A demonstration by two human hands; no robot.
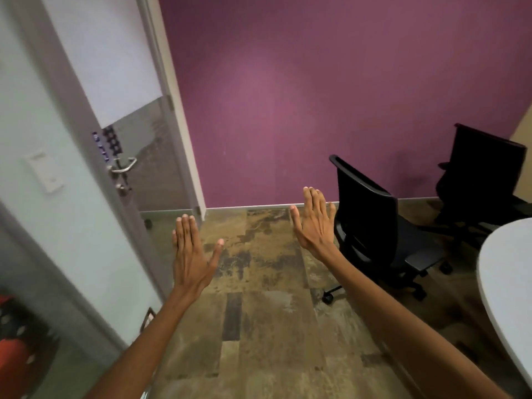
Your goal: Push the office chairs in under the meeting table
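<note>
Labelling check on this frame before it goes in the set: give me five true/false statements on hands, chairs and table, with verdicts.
1. Both hands are open and hold nothing. True: left hand and right hand are spread flat, palms down.
2. The right hand has a grip on the near chair's backrest. False: it is held out beside the near chair with fingers spread, closed on nothing.
3. Two black office chairs are in view. True: the far chair stands by the purple wall.
4. The near chair is tucked under the table. False: it stands clear of the white table.
5. The door handle is at the right. False: the door handle is at the left.
</note>
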